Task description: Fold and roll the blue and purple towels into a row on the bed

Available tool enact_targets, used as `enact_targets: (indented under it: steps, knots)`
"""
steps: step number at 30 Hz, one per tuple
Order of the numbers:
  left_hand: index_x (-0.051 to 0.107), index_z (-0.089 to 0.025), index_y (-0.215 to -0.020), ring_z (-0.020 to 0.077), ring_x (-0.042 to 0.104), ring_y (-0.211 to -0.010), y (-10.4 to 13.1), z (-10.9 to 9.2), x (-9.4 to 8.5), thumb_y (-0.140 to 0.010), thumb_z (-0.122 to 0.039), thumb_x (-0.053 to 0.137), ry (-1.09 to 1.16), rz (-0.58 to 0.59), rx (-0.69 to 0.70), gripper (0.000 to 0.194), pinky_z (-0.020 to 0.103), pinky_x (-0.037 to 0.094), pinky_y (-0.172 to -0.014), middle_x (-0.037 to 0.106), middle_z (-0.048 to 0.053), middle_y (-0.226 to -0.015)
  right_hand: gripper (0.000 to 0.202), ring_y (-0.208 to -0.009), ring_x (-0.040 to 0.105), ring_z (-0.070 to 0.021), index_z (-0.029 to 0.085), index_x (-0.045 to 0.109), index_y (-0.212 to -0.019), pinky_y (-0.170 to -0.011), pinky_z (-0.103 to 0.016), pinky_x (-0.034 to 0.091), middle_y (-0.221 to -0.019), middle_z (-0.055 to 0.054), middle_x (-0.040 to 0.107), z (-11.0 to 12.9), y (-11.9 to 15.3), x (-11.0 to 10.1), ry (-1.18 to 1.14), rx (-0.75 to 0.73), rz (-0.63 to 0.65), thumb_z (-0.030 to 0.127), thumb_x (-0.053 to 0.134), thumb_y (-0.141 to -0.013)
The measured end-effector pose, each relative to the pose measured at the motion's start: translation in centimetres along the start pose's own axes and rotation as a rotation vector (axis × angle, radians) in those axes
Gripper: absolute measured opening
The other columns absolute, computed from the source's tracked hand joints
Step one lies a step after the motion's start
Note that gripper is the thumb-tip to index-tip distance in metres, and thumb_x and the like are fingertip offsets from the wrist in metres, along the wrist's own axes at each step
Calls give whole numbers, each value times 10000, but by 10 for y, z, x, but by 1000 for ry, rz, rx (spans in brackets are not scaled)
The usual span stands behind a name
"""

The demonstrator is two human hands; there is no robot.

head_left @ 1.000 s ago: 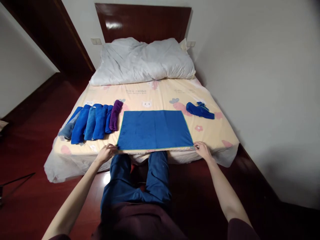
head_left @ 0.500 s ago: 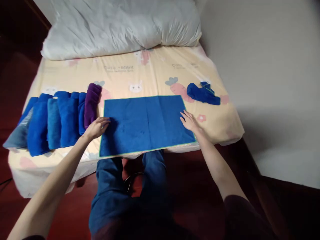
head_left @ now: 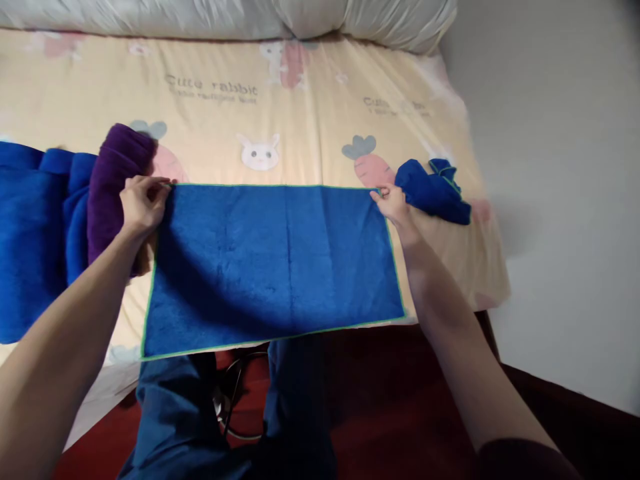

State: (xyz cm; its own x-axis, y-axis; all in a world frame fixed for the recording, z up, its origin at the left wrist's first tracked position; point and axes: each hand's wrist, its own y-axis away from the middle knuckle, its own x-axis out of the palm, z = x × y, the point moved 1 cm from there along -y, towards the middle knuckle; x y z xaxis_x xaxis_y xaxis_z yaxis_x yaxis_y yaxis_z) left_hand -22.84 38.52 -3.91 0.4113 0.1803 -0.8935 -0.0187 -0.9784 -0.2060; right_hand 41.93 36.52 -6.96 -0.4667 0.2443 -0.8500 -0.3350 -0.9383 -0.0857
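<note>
In the head view, a bed with a rabbit-print sheet (head_left: 210,150) fills the scene. The left hand (head_left: 143,205) and right hand (head_left: 395,202) appear to pinch the far corners of the green-edged cloth (head_left: 280,260), spread flat between and nearer than the fingers, not yet folded. Beside the left fingers, a purple bundle (head_left: 116,170) and blue bundles (head_left: 30,233) look already gathered up; just beyond the right fingers, a crumpled blue cloth (head_left: 433,195) lies unspread. No container shows.
</note>
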Motion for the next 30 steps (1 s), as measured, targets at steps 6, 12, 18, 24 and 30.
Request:
enact_targets:
  steps: [6, 12, 18, 24, 30]
  knots:
    - [736, -65, -1109, 180, 536, -928, -8, 9, 2, -910, -474, 524, -6, -79, -18, 502, 427, 458, -1052, 690, 74, -987, 354, -685, 633, -184, 169, 681, -862, -707, -331, 537, -728, -49, 651, -20, -15, -2, -33, -55, -10, 520, 648, -876]
    - [746, -62, -1099, 171, 514, -871, -17, 14, 8, -873, -436, 558, 7, -81, -65, 475, 425, 462, -1036, 699, 63, -949, 312, -801, 640, -212, 201, 666, -993, -755, -349, 536, -842, -67, 661, -10, -9, 2, 80, -56, -70, 491, 559, -951]
    - [735, -97, -1125, 275, 483, -1202, -6, -2, 6, -975, -402, 457, 13, -114, 1, 439, 550, 382, -1109, 677, 127, -1167, 210, -1011, 617, -222, 197, 665, -1077, -940, -389, 496, -1055, -108, 678, 32, 11, -9, 178, 169, -119, 180, 484, -973]
    - [511, -192, -1490, 288, 209, -1552, 47, -114, 5, -1036, -459, 365, -42, 81, 378, 547, 558, 163, -1263, 392, 84, -1624, 459, -1426, 369, -292, 112, 489, -1463, -1169, -523, 325, -1531, -200, 465, 147, 68, 2, 212, -125, -38, 196, 374, -1027]
    - [298, -210, -1627, 357, 89, -1587, 90, -189, 58, -995, -467, 340, 65, 240, 364, 684, 622, 42, -1267, 262, 88, -1690, 573, -1587, 130, -299, 247, 315, -1618, -1282, -616, 20, -1688, -43, 288, 254, 151, 87, 16, -438, 330, 408, 303, -1068]
